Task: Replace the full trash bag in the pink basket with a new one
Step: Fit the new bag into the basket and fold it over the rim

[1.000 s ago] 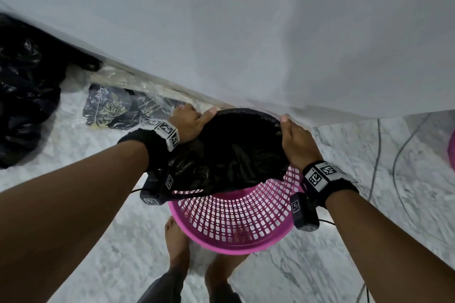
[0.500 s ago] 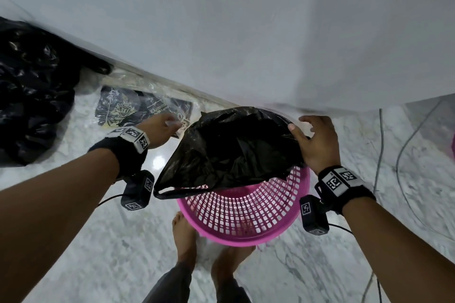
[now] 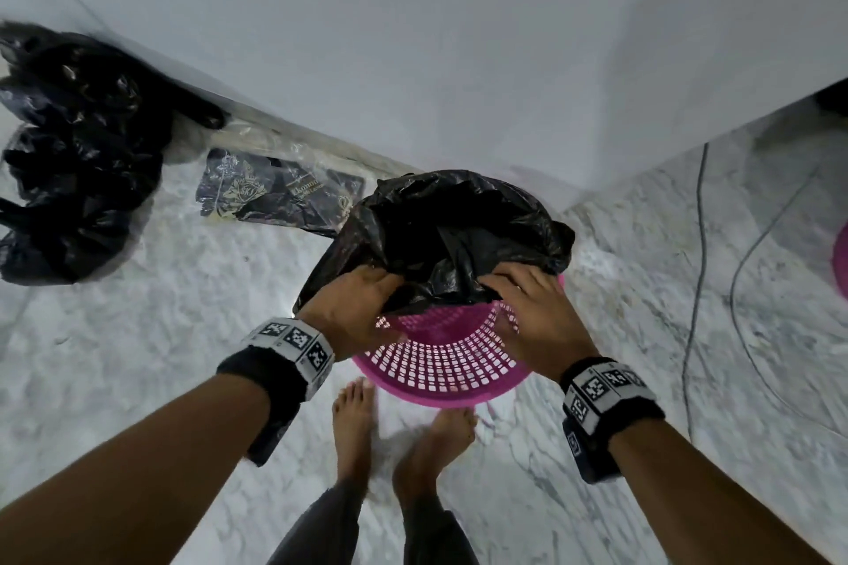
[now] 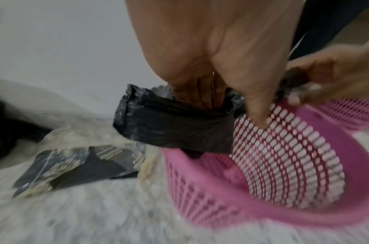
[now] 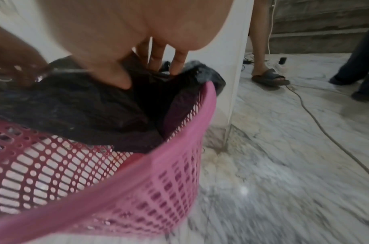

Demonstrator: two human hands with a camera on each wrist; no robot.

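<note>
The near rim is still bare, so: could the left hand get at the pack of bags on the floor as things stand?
Probably not yet: the left hand grips the new black bag at the pink basket. The pack lies uncovered to its left.

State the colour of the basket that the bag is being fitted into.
Pink: the basket has perforated pink plastic walls, clearest in the head view.

Left hand (image 3: 353, 307) and right hand (image 3: 532, 312) both grip new black bag (image 3: 449, 234) edge over pink basket (image 3: 440, 362); full bag (image 3: 69, 151) on floor (image 3: 183, 335).
</note>
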